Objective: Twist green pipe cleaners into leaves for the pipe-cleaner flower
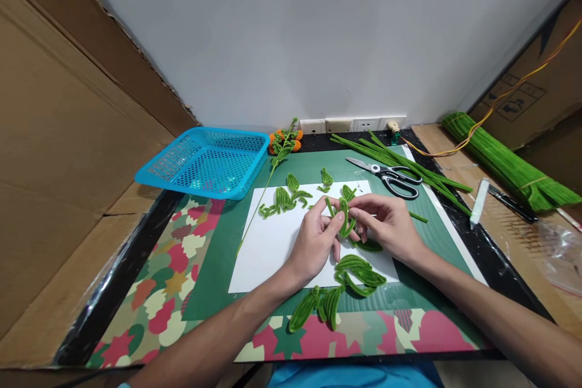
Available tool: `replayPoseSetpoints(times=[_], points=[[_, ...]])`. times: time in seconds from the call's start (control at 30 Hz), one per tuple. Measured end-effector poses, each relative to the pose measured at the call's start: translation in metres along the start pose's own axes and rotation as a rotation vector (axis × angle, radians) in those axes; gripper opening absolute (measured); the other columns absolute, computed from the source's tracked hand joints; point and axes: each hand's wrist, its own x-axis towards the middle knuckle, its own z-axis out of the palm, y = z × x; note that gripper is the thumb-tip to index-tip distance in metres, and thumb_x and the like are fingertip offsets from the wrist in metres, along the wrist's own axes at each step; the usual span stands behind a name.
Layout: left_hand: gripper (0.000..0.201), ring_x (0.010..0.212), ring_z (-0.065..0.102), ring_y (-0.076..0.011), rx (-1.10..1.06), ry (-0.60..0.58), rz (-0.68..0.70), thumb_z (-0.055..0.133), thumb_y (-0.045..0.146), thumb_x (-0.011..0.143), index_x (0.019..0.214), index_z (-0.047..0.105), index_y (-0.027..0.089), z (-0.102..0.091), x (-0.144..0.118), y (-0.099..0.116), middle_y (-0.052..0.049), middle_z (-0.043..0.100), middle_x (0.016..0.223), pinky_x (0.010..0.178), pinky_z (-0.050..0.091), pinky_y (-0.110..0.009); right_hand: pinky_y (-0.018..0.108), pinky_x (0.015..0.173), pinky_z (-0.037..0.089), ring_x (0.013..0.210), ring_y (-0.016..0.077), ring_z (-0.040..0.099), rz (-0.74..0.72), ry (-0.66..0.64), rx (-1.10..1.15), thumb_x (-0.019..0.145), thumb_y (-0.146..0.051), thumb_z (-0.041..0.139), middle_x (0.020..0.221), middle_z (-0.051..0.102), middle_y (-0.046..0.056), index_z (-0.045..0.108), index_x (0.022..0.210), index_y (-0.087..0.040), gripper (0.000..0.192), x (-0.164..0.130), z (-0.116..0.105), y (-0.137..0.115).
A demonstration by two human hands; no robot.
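Head view shows two bare hands close together over a white sheet (273, 248). The left hand (313, 242) has its fingers curled shut on a bent green fuzzy wire (344, 216). The right hand (388, 227) pinches the same fuzzy wire from the other side with its thumb and fingers. The wire is looped like a leaf, and it sits right between the two hands, a bit above the paper.

Just under the right hand lie some finished green leaf loops (359, 273). Nearer to the person, below both hands, is a bunch of longer green loops (318, 306). Past the left hand, farther from the person, lie small green loops (284, 197) on the sheet. A long green stem with orange flowers (284, 142) runs up beyond them, away from the left hand.

Past the right hand sit scissors (391, 177) with black handles, and beside them lie straight green wires (400, 163). Far out to the right of the right hand is a big bundle of green wires (504, 160). A white stick (479, 201) lies near it.

Far out to the left of the left hand sits a blue basket (207, 160). The white sheet rests on a green mat (218, 254), and that lies on a cloth with coloured leaf shapes (159, 291).
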Motion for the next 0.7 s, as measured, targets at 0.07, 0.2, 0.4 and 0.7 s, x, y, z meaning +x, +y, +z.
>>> replayPoseSetpoints(times=[0.07, 0.2, 0.4, 0.7], points=[[0.029, 0.037, 0.057, -0.0087, 0.051, -0.008, 0.001, 0.055, 0.051, 0.105, 0.109, 0.048, 0.023, -0.0004, -0.0005, -0.0001, 0.002, 0.073, 0.070, 0.037, 0.036, -0.015, 0.026, 0.047, 0.054, 0.049, 0.0146, 0.061, -0.003, 0.016, 0.000, 0.087, -0.042, 0.081, 0.061, 0.067, 0.000, 0.076, 0.092, -0.019, 0.024, 0.0006, 0.0006, -0.0011], [0.027, 0.036, 0.056, -0.0097, 0.122, -0.017, 0.005, 0.054, 0.050, 0.106, 0.110, 0.049, 0.024, -0.0013, -0.0018, 0.0002, 0.006, 0.066, 0.063, 0.038, 0.037, -0.016, 0.026, 0.048, 0.055, 0.051, 0.0138, 0.063, -0.016, 0.031, 0.007, 0.087, -0.042, 0.081, 0.072, 0.072, 0.002, 0.074, 0.097, -0.019, 0.027, 0.0008, 0.0009, -0.0022], [0.030, 0.033, 0.055, -0.0085, 0.021, 0.025, 0.006, 0.057, 0.051, 0.104, 0.115, 0.047, 0.024, -0.0028, 0.0001, 0.0019, 0.002, 0.075, 0.072, 0.034, 0.034, -0.014, 0.024, 0.052, 0.054, 0.053, 0.0123, 0.063, -0.030, -0.021, -0.007, 0.092, -0.042, 0.078, 0.070, 0.070, 0.000, 0.073, 0.097, -0.018, 0.025, 0.0006, -0.0007, -0.0003], [0.035, 0.033, 0.058, -0.0096, -0.014, 0.029, -0.007, 0.057, 0.055, 0.103, 0.116, 0.046, 0.024, -0.0027, 0.0000, -0.0011, 0.001, 0.075, 0.071, 0.033, 0.033, -0.013, 0.023, 0.048, 0.048, 0.048, 0.0105, 0.056, 0.021, -0.090, -0.043, 0.090, -0.047, 0.078, 0.065, 0.066, -0.001, 0.071, 0.089, -0.017, 0.031, 0.0019, -0.0017, 0.0014]])
